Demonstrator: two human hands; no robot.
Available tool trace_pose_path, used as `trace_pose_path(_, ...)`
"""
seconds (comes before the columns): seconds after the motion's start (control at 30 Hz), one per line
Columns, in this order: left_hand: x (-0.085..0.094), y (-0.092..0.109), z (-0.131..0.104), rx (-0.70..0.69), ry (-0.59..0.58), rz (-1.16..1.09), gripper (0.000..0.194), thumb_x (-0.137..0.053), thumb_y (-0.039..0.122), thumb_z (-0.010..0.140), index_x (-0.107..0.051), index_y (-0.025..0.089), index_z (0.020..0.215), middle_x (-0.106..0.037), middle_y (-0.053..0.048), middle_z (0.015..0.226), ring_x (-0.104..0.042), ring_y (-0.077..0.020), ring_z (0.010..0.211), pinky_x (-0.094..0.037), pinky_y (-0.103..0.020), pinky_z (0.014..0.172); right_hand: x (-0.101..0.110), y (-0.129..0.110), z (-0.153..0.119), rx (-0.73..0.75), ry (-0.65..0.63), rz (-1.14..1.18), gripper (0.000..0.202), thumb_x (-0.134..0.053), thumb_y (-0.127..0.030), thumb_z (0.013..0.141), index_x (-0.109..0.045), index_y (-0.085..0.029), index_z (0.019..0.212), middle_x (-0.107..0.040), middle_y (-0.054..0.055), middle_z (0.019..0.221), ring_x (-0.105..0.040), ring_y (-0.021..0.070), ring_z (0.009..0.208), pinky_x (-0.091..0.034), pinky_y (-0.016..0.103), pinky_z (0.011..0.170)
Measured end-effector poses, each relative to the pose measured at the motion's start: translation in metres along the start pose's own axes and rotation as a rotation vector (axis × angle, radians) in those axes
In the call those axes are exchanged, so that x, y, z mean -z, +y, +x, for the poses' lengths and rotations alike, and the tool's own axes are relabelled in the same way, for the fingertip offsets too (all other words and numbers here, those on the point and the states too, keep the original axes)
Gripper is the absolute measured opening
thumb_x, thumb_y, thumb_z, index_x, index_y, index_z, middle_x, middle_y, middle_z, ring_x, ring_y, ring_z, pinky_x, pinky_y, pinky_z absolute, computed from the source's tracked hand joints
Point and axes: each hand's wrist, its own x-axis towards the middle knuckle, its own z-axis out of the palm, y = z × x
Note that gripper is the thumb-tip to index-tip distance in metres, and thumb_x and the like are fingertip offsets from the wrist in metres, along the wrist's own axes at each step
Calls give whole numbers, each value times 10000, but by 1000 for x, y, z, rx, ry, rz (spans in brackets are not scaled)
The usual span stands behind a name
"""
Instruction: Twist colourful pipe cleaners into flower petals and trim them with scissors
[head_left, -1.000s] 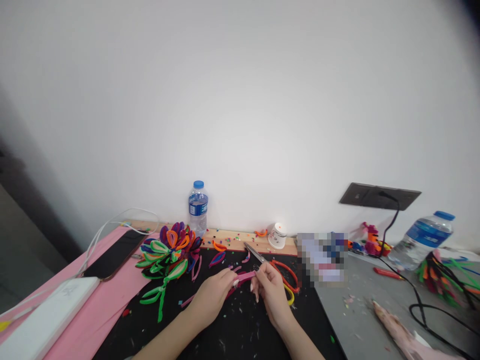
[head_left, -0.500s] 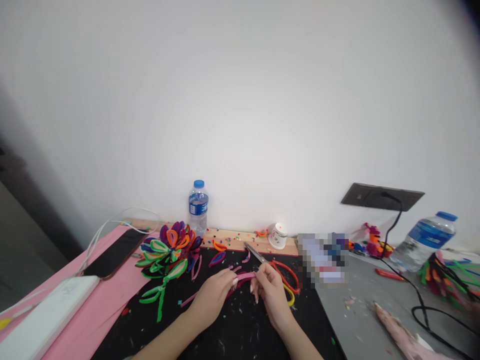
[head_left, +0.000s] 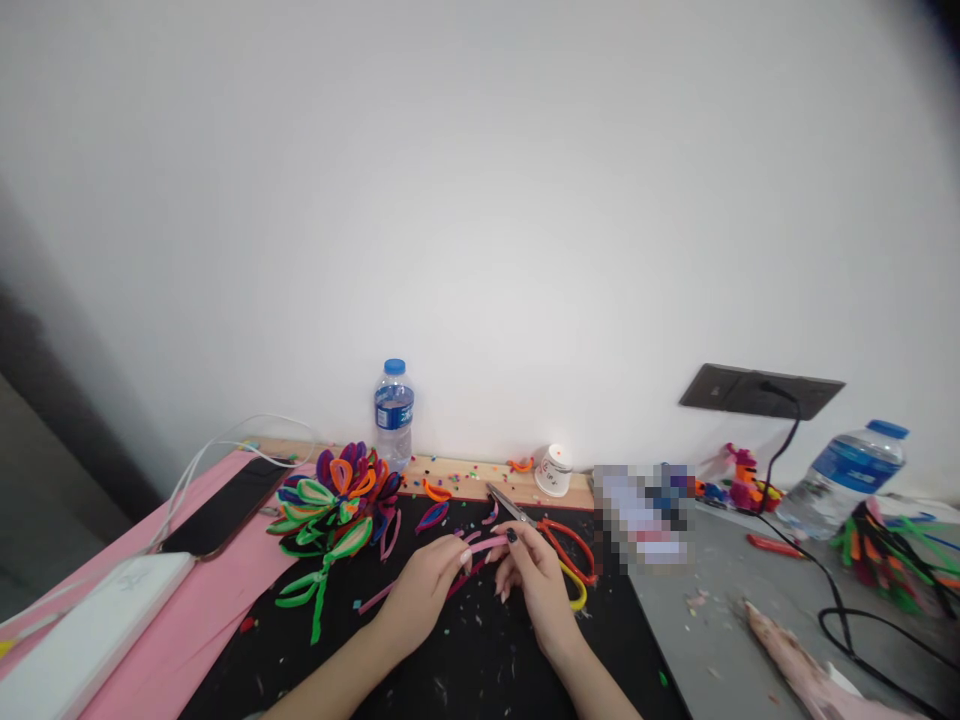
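Between my two hands runs a pink pipe cleaner (head_left: 489, 544), bowed slightly upward. My left hand (head_left: 426, 588) pinches it on one side, with a thin pink length sticking out beyond the wrist. The fingertips of my right hand (head_left: 534, 575) are closed on its other end. Just behind my right hand lie scissors (head_left: 570, 545) with red and yellow handles. To the left rests a flower bunch (head_left: 341, 510) of looped pipe cleaners on a green stem. Loose petal loops, one purple and blue (head_left: 433, 517) and one orange (head_left: 436, 490), lie beyond my hands.
A water bottle (head_left: 394, 415) and an upturned paper cup (head_left: 554, 470) stand along the wall. On the left are a phone (head_left: 225, 508) and a white box-shaped device (head_left: 97, 640). At right, a black cable (head_left: 840, 610), another bottle (head_left: 844, 478) and bundled pipe cleaners (head_left: 892, 560).
My right hand has shifted slightly left along the pink pipe cleaner, closer to my left hand. The whole view has moved a little; the other things lie as before.
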Motion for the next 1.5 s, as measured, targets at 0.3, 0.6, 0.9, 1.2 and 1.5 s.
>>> trace_pose_path(0.3,0,0,-1,9,7,-91,318,-285,259,909,-505,174,695,-504,18,678,-495,-128,675,-359,-217,663,2,6,2,20,7,-31,156,-614,-294,729,-567,-150,762,-606,0,616,-516,75,395,-384,170,366)
trace_pose_path(0.6,-2,-2,1,58,-17,-131,354,-270,307,903,-513,169,687,-521,11,682,-498,-140,685,-361,-223,668,1,4,2,-27,55,-70,225,-630,-306,699,-537,-138,582,-617,8,496,-487,70,344,-375,173,364)
trace_pose_path(0.9,-5,-9,2,135,-23,-194,366,-286,360,893,-518,157,695,-439,32,620,-415,-126,619,-319,-217,597,2,8,3,-62,62,-75,208,-641,-288,684,-551,-134,577,-624,8,488,-498,77,339,-373,172,357)
trace_pose_path(1.2,-5,-8,1,158,-16,-207,370,-285,369,886,-517,158,689,-414,40,599,-395,-125,602,-309,-218,585,2,7,3,-67,61,-69,196,-649,-295,672,-562,-135,598,-632,4,500,-497,77,340,-370,173,358)
trace_pose_path(1.5,-6,-9,2,179,-21,-215,378,-273,384,886,-494,159,676,-379,44,584,-375,-121,587,-300,-217,569,1,8,2,-74,41,-76,229,-628,-304,689,-524,-142,565,-615,4,463,-483,73,319,-351,166,341)
